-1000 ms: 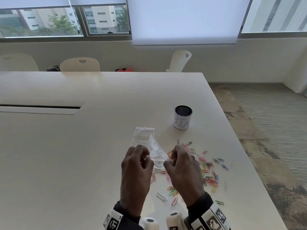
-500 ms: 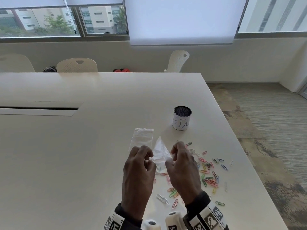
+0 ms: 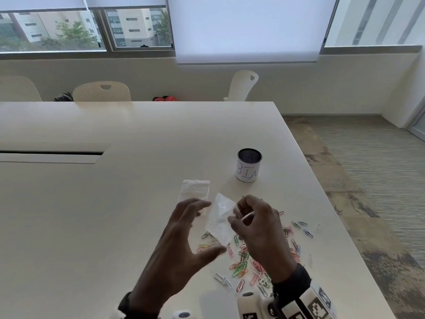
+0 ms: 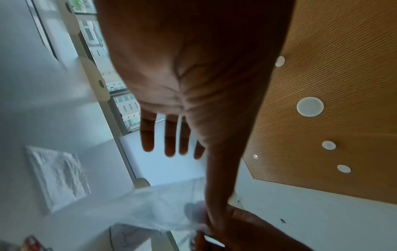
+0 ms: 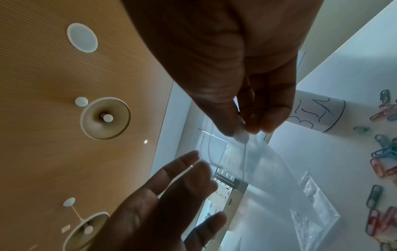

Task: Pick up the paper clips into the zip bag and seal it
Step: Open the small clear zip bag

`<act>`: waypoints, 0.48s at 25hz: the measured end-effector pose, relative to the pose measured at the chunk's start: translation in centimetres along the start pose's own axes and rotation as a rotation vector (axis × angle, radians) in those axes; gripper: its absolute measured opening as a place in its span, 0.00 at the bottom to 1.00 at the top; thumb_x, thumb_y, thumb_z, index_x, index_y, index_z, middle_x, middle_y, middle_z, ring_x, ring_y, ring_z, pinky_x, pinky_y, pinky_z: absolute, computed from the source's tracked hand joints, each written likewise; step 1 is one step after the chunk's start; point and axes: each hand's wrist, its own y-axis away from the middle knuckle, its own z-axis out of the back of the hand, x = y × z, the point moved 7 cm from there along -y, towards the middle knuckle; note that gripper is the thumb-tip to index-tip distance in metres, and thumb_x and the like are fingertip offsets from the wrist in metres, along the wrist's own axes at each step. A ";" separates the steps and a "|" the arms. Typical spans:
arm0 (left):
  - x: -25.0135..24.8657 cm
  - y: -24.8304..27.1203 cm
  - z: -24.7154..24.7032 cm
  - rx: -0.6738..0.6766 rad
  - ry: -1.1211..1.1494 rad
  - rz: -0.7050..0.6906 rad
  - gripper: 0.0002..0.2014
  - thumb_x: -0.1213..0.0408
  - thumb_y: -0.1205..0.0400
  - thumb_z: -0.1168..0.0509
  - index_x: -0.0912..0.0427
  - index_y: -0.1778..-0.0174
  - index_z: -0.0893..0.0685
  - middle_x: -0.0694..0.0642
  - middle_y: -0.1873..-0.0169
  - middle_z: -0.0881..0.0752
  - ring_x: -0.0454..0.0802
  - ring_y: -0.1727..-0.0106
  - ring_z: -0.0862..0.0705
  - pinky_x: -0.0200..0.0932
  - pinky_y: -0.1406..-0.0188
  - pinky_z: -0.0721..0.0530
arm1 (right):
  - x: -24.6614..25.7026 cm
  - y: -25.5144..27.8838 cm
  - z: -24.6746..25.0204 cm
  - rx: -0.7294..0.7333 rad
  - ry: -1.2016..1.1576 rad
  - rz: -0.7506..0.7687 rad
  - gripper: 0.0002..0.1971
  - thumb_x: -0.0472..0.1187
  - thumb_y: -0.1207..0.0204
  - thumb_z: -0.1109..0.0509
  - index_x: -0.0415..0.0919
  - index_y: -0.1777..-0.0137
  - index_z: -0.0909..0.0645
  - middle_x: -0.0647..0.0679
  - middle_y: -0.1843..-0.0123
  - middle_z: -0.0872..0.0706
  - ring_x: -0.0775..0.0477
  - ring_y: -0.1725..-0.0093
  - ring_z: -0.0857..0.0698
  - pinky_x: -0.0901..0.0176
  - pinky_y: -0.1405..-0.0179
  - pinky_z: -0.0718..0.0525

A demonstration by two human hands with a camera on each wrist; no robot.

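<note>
My right hand (image 3: 234,215) pinches one edge of a clear zip bag (image 3: 219,221) and holds it just above the table. The right wrist view shows thumb and fingers closed on the bag's rim (image 5: 238,131), with the bag (image 5: 262,171) hanging below. My left hand (image 3: 210,226) hovers beside the bag with fingers spread and straight, holding nothing; the left wrist view confirms the straight fingers (image 4: 169,135). Several coloured paper clips (image 3: 243,261) lie scattered on the white table under and to the right of my hands. I cannot tell whether the bag's mouth is open.
A second clear zip bag (image 3: 195,189) lies flat on the table just beyond my left hand. A white cup marked BIN (image 3: 248,166) stands behind the clips. The table's right edge (image 3: 333,226) is close to the clips. Chairs stand at the far side.
My left hand has let go of the zip bag and spread open. The bag now hangs from my right hand alone, slightly further right and higher.
</note>
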 end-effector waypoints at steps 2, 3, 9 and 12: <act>0.3 0.0 -0.8 0.155 -0.072 -0.051 0.53 0.38 0.31 0.17 0.29 0.13 0.40 0.25 0.15 0.40 0.28 0.13 0.39 0.24 0.20 0.37 | 0.5 -0.1 -0.1 0.056 -0.022 -0.001 0.13 0.40 0.24 0.17 0.52 0.59 0.20 0.51 0.64 0.11 0.54 0.68 0.10 0.57 0.65 0.07; 0.4 -0.2 -1.1 0.189 -0.098 -0.072 0.56 0.36 0.31 0.17 0.27 0.12 0.46 0.23 0.14 0.45 0.27 0.11 0.44 0.29 0.16 0.39 | 0.6 -0.1 -0.3 0.092 -0.020 -0.003 0.13 0.40 0.25 0.17 0.52 0.59 0.20 0.50 0.64 0.11 0.55 0.68 0.10 0.58 0.66 0.07; -0.2 -1.8 -2.3 0.290 -0.017 -0.147 0.50 0.44 0.26 0.17 0.33 0.12 0.39 0.21 0.20 0.33 0.28 0.13 0.37 0.60 0.07 0.38 | 0.8 -0.3 -1.6 0.285 -0.043 -0.013 0.14 0.39 0.27 0.15 0.50 0.53 0.20 0.49 0.62 0.11 0.60 0.68 0.15 0.66 0.66 0.13; 1.0 -2.2 -2.2 0.276 -0.003 -0.103 0.45 0.44 0.25 0.17 0.32 0.16 0.36 0.26 0.23 0.26 0.34 0.15 0.31 0.57 0.11 0.31 | 0.2 -0.8 -1.5 0.290 -0.079 -0.031 0.14 0.39 0.27 0.15 0.48 0.51 0.19 0.45 0.60 0.09 0.56 0.65 0.12 0.57 0.61 0.07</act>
